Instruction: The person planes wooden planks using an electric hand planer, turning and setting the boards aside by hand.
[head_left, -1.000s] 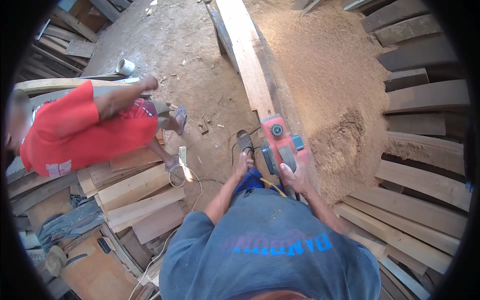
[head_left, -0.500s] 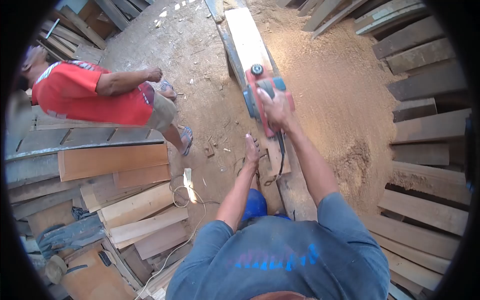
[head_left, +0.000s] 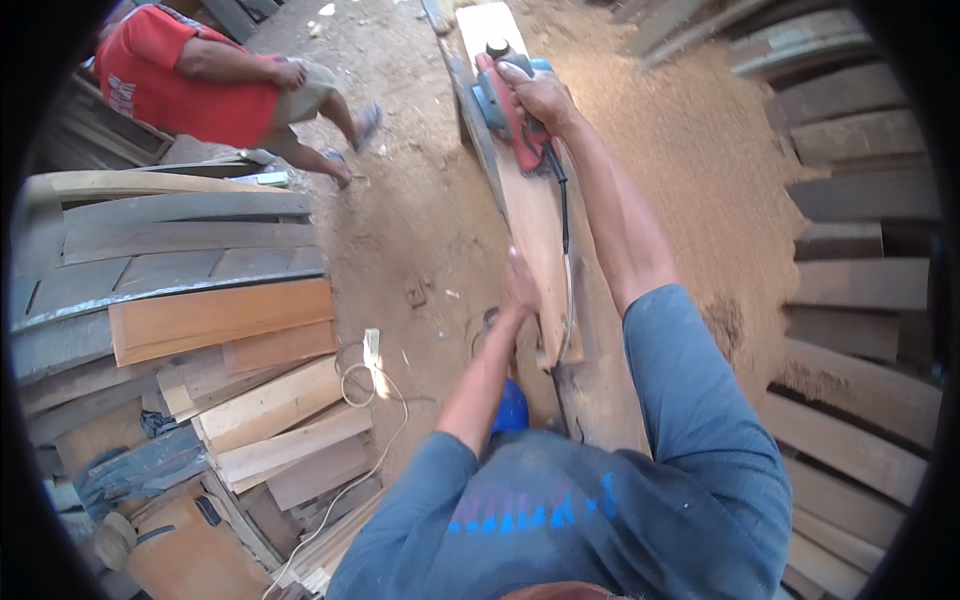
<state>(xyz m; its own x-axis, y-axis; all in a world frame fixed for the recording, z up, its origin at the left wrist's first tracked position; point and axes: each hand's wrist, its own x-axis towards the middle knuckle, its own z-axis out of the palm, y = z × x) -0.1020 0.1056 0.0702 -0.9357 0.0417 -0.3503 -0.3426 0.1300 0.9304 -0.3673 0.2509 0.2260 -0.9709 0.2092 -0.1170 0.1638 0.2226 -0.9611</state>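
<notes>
My right hand [head_left: 541, 97] is closed round the handle of a red and teal electric planer [head_left: 520, 137]. The planer rests on a long wooden plank [head_left: 533, 215], toward its far end, and a black cord trails back from it. Beside the plank's left edge is my left hand [head_left: 519, 288]; it is blurred, and whether it touches the wood is unclear. Under the plank runs a narrow wooden bench [head_left: 600, 405]. The planer's sole is hidden against the wood.
Sawdust and shavings [head_left: 660, 160] cover the floor on the right. Boards are stacked along the right [head_left: 850, 285] and left [head_left: 225, 318]. A person in a red shirt [head_left: 190, 85] walks at upper left. A pale cord [head_left: 370, 475] lies at lower left.
My right hand has pushed the planer forward along the plank, away from me. My left hand has come closer to the plank's edge. The person in red has moved toward the upper left.
</notes>
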